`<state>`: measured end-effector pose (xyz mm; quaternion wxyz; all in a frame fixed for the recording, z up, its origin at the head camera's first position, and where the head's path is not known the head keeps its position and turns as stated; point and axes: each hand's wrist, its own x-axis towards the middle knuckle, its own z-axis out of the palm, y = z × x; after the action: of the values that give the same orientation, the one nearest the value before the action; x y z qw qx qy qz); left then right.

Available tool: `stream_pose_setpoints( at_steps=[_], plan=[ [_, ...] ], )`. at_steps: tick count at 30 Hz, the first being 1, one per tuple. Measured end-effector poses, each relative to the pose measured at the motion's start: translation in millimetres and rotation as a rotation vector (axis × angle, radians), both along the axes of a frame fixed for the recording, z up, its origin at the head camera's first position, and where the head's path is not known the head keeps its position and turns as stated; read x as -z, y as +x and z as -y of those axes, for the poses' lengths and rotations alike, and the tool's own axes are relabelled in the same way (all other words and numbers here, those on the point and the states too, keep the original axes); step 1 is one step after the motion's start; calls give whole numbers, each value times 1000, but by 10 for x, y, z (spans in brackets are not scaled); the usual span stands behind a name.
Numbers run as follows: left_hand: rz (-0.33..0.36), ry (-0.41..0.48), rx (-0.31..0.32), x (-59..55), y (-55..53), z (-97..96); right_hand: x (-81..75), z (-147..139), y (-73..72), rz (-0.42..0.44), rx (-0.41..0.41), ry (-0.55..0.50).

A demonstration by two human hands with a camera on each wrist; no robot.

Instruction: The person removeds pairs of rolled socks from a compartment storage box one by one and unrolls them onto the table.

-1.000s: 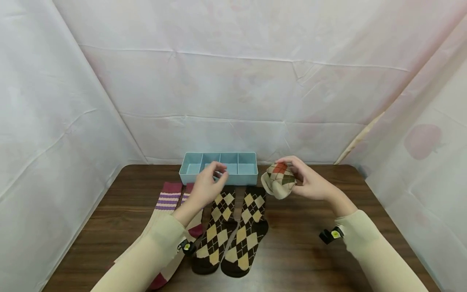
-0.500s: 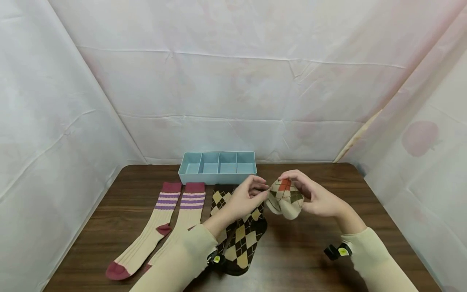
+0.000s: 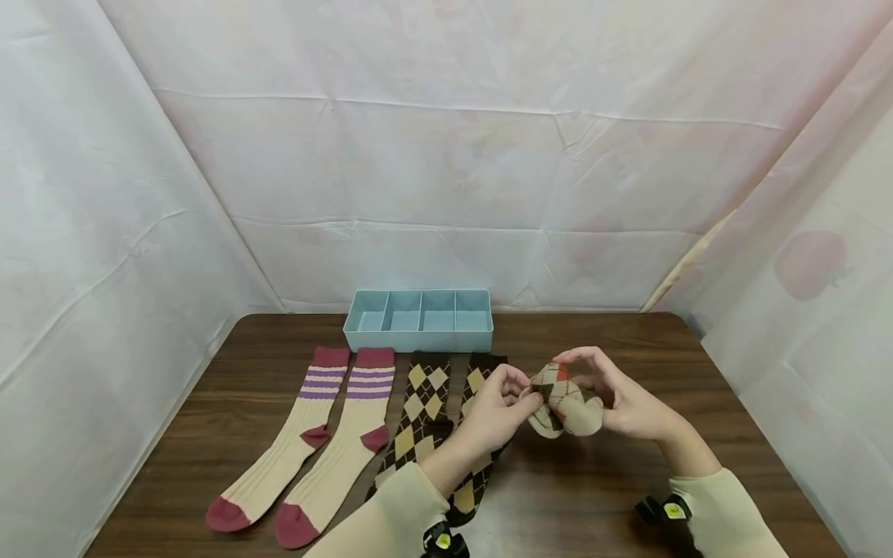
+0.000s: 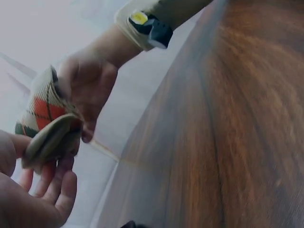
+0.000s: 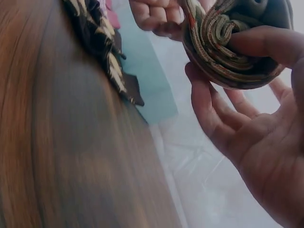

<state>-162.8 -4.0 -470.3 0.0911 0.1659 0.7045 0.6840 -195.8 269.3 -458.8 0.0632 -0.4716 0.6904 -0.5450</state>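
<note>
Both hands hold a rolled argyle sock bundle (image 3: 567, 399), beige with green and orange diamonds, above the right part of the table. My left hand (image 3: 491, 411) pinches its cuff edge between thumb and fingers. On the other side, my right hand (image 3: 628, 403) grips the roll, fingers over the top and thumb below in the head view. The right wrist view shows the coiled layers of the roll (image 5: 232, 42), with the right thumb pressed into them. In the left wrist view the folded cuff (image 4: 52, 140) stands partly open near the left fingers.
A light blue box (image 3: 418, 341) with several compartments stands at the back of the wooden table (image 3: 593, 496). Dark argyle socks (image 3: 425, 395) lie before it, partly under the left arm. Cream socks with maroon toes (image 3: 335, 473) lie to the left. White cloth hangs around.
My left hand has come across from in front of the box to the sock bundle and taken its edge. The right hand has brought the bundle nearer and slightly rightward.
</note>
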Motion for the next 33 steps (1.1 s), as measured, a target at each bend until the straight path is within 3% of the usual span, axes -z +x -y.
stream_pose_setpoints(
  at_steps=[5,10,16,24,28,33],
  plan=[
    [59,-60,-80,41,90,-74,44,-60,17,38,142,115],
    [157,-147,-68,79,177,-120,76,-104,3,85,191,246],
    [178,-206,-92,124,245,-146,142,-111,-56,110,157,284],
    [161,-204,-55,218,273,-184,251,-186,-128,143,75,291],
    [139,-265,-57,236,288,-196,250,-239,-143,188,42,310],
    [160,-287,-51,229,316,-204,205,-346,-122,246,-23,344]
  ],
)
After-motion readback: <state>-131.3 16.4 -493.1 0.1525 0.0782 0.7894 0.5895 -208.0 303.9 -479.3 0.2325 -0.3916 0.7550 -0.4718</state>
